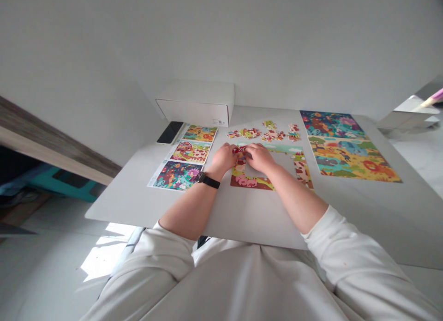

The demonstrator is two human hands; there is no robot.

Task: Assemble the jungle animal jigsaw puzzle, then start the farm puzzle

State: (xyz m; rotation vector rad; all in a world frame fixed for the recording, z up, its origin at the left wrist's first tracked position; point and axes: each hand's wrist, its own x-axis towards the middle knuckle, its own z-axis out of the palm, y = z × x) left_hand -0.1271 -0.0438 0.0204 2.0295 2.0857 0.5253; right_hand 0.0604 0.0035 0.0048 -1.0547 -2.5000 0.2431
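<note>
My left hand (224, 157) and my right hand (259, 157) meet over a partly assembled cardboard jigsaw puzzle (249, 180), and the fingertips of both press on a small red puzzle piece (240, 150). The puzzle's pieces form an open frame with a bare white gap in the middle. Just beyond my hands lie several loose jigsaw pieces (244, 133) in small clusters. A black wristwatch (208, 180) sits on my left wrist.
Three picture cards (183, 157) lie left of my hands, and a large finished jigsaw puzzle (346, 145) lies right on the white table (138, 205). A white cardboard box (195, 104) and a black smartphone (169, 132) stand at the far edge.
</note>
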